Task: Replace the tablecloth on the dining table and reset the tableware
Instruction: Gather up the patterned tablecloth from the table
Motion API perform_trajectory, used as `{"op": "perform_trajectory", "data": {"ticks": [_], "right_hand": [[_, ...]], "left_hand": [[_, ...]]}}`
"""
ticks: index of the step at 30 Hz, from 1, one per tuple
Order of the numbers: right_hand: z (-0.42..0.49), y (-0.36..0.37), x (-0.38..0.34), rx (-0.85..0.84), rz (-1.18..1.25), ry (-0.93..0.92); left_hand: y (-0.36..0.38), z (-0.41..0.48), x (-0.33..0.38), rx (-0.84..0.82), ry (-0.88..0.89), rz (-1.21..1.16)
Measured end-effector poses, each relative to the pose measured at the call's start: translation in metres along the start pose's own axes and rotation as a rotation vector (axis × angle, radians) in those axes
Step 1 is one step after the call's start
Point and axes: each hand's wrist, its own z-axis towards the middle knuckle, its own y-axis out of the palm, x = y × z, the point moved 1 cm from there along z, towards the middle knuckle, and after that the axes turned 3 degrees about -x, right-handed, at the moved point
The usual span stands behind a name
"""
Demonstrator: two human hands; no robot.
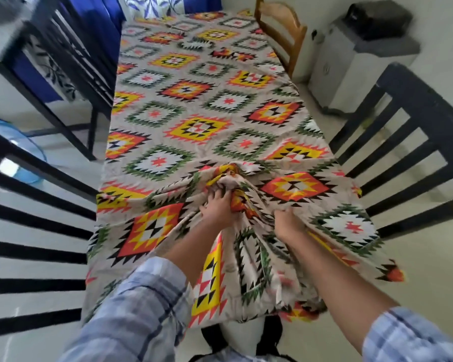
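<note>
Head view shows a long bench fully hidden under a patterned tablecloth (194, 100), which runs from the bottom centre of the frame to the top centre. The cloth lies mostly flat at the far end. Near the lower middle it is drawn up into a bunched ridge, and its near edge hangs over the end in folds.

Black slatted chairs stand at lower left (37, 231), upper left (71, 48) and right (403, 152), and a wooden chair (280, 30) stands at the upper right. Beyond that is a grey cabinet (351, 69) with a dark device on top.

The left hand (217, 207) has its fingers dug into the bunched cloth and clenched on it. The right hand (288, 223), just beside it, is fisted around a fold.

No tableware shows anywhere in view. The task looks early: this cloth seems to be getting gathered for removal, though it could also be a fresh one being straightened. Either way, the plates and cutlery are not yet reset.
</note>
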Motion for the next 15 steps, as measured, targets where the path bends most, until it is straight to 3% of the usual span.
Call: {"op": "perform_trajectory", "data": {"ticks": [3,5,7,10,12,15], "right_hand": [[0.010,-0.020,-0.035,0.056,0.160,-0.007],[0.017,-0.044,-0.070,0.078,0.370,-0.112],[0.015,-0.068,-0.105,0.048,0.695,-0.253],[-0.008,-0.080,-0.137,-0.140,1.157,-0.476],[-0.016,-0.081,-0.138,-0.149,1.082,-0.557],[-0.009,-0.068,-0.110,-0.039,0.645,-0.510]], "left_hand": [[-0.001,-0.020,-0.004,0.122,0.027,0.003],[-0.002,-0.035,-0.012,0.198,0.011,-0.026],[0.010,-0.048,-0.026,0.160,-0.012,-0.038],[0.045,-0.052,-0.055,-0.038,-0.025,0.072],[0.052,-0.039,-0.064,-0.029,-0.041,0.143],[0.032,-0.022,-0.060,0.190,-0.038,-0.048]]}}
